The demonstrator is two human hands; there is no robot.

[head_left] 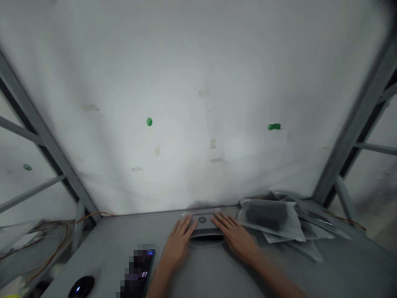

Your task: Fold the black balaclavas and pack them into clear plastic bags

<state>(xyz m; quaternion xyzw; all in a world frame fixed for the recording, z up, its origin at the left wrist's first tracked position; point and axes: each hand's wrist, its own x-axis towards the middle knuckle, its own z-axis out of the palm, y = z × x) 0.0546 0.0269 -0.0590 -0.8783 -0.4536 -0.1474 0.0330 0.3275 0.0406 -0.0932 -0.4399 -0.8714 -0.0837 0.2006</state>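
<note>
Both hands [177, 244] flat against a printed gray pouch [203, 227].

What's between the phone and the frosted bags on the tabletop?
Head view, going rightward: the left hand, a grey item with printed lettering and a dark opening, then the right hand. Both hands rest fingers on the item.

Type of room unclear; looks like a makeshift work spot. Gray tabletop [114, 236] set between metal frame posts [366, 99] with crossbars [31, 192], like racking or a bunk frame. Behind it a plain white wall [186, 62] with scraps of tape [204, 93] and green bits [149, 121] stuck on. Loose orange cable [66, 236] at left, pile of translucent plastic bags [273, 217] at right on the tabletop.
</note>
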